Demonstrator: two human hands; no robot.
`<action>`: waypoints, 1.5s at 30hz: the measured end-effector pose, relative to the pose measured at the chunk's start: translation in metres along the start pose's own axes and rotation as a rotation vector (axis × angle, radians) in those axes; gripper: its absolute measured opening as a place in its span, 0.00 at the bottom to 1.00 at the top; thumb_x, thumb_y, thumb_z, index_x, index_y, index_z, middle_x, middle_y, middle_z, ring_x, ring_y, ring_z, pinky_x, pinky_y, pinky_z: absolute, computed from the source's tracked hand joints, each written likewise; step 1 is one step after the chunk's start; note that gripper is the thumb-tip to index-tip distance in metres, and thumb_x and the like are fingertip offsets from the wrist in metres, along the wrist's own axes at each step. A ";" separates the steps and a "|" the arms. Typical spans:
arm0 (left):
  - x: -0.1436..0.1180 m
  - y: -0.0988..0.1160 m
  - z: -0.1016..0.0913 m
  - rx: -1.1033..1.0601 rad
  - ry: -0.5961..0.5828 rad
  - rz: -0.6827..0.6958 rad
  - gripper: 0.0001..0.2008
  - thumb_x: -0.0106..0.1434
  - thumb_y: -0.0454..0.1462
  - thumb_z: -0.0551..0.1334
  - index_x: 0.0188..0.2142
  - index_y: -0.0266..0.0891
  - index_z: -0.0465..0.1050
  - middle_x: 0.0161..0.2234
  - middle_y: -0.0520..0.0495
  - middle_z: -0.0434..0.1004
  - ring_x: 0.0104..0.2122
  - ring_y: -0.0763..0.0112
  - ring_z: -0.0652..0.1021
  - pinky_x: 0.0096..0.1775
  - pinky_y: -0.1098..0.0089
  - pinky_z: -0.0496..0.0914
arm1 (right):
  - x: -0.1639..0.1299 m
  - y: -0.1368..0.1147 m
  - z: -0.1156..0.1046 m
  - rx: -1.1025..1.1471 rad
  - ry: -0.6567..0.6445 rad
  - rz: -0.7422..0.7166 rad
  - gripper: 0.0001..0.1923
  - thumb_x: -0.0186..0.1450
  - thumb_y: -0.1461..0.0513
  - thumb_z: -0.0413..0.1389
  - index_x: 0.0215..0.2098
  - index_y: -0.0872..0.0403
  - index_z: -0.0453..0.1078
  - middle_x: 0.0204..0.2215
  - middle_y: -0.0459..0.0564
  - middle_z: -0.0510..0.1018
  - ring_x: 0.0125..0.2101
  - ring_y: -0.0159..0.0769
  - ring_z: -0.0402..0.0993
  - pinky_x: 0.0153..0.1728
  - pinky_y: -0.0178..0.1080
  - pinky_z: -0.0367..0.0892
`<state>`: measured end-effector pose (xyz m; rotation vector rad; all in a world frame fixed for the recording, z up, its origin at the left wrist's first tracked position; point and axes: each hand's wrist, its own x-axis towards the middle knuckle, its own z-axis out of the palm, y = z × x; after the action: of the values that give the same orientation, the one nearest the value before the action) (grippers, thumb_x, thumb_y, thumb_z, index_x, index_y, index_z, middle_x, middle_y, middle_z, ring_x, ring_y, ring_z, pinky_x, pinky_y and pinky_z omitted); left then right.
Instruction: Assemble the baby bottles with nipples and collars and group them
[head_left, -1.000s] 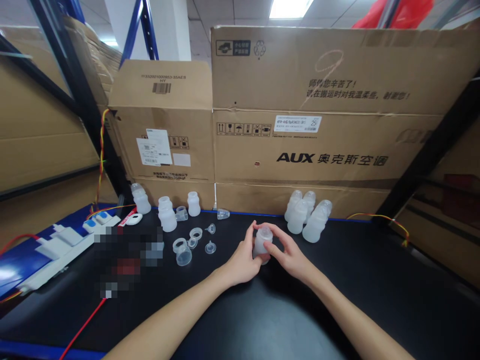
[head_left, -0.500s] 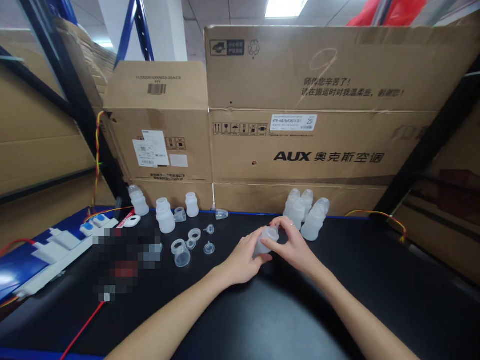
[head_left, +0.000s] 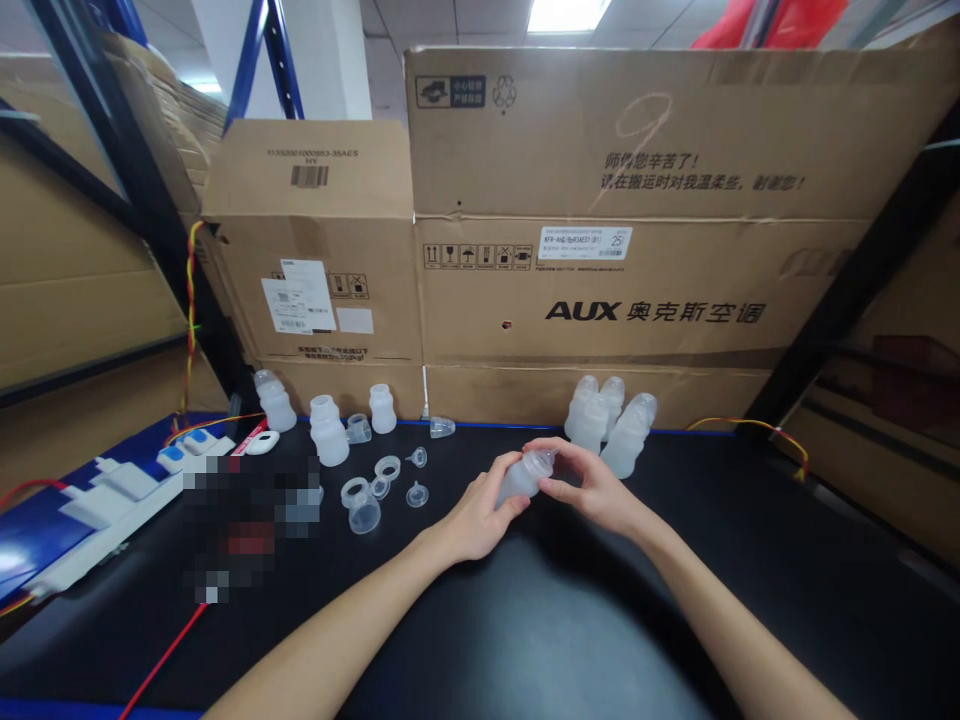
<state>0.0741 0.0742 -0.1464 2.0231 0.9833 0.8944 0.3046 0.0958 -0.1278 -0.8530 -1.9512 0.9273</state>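
Above the black tabletop (head_left: 525, 630), the left hand (head_left: 480, 515) wraps round the body of a tilted, frosted white plastic bottle (head_left: 519, 482); the right hand (head_left: 602, 492) pinches its translucent upper end. Behind and right of that bottle stand four dome-topped frosted white bottles (head_left: 624, 440); left of it lies a clear plastic cup-shaped piece (head_left: 364, 515).

From my remote seat I see one small feeding bottle (head_left: 520, 481), translucent frosted white, with a clearer collar fitting (head_left: 537, 463) at its mouth. It leans over, mouth up and rightward, its body in the left hand (head_left: 480, 515), its collar fitting between the right hand's (head_left: 592, 488) fingers, which partly hide it.
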 end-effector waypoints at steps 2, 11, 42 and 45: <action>0.000 0.003 0.000 -0.017 -0.003 0.025 0.26 0.70 0.45 0.58 0.66 0.50 0.58 0.58 0.45 0.73 0.52 0.56 0.75 0.57 0.55 0.68 | 0.001 0.002 0.003 -0.046 0.078 0.051 0.27 0.63 0.49 0.66 0.55 0.53 0.71 0.46 0.51 0.76 0.43 0.38 0.72 0.46 0.39 0.68; 0.002 0.004 0.000 -0.107 0.007 0.082 0.25 0.71 0.44 0.58 0.65 0.48 0.60 0.62 0.45 0.69 0.58 0.57 0.72 0.62 0.56 0.64 | 0.001 0.002 0.006 -0.100 0.148 0.017 0.25 0.64 0.48 0.66 0.53 0.53 0.74 0.41 0.51 0.76 0.38 0.36 0.70 0.41 0.37 0.67; -0.002 0.000 -0.003 -0.211 -0.026 0.050 0.23 0.70 0.51 0.58 0.59 0.44 0.66 0.53 0.44 0.76 0.50 0.60 0.76 0.54 0.61 0.67 | -0.002 0.002 -0.007 0.076 -0.081 -0.025 0.25 0.63 0.53 0.68 0.55 0.52 0.74 0.48 0.53 0.74 0.45 0.37 0.73 0.45 0.38 0.72; 0.002 -0.007 -0.003 -0.381 -0.047 0.014 0.24 0.69 0.52 0.58 0.57 0.42 0.68 0.50 0.43 0.77 0.48 0.61 0.76 0.51 0.63 0.68 | -0.001 0.001 -0.004 0.019 -0.043 -0.076 0.21 0.63 0.53 0.67 0.52 0.51 0.77 0.50 0.54 0.74 0.48 0.40 0.73 0.45 0.38 0.73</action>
<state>0.0705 0.0795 -0.1500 1.7206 0.7103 0.9559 0.3090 0.0970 -0.1275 -0.7481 -1.9949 0.9251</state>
